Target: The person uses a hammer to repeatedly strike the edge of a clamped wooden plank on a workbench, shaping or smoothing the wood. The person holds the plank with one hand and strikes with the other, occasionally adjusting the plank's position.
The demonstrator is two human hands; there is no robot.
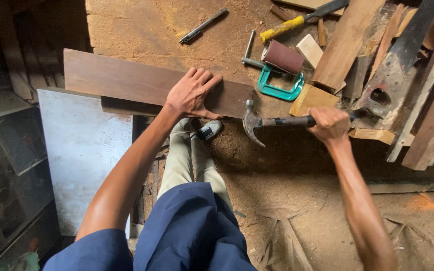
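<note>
1. Our left hand [191,94] lay flat, fingers spread, pressing the dark plank [126,80] at the bench's [141,30] edge.
2. Our right hand [329,124] clenched tight around the claw hammer [262,122], its head just beside the plank's end.

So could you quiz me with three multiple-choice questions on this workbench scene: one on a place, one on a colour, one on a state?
1. Where does the left hand rest?
A. on the dark plank
B. on the floor
C. on a shoe

2. What colour is the C-clamp?
A. red
B. teal
C. white

3. How is the right hand?
A. open and empty
B. flat on the bench
C. closed around the claw hammer

Answers: A, palm lies spread on the plank; B, its frame is teal; C, fingers wrap the handle.
</note>
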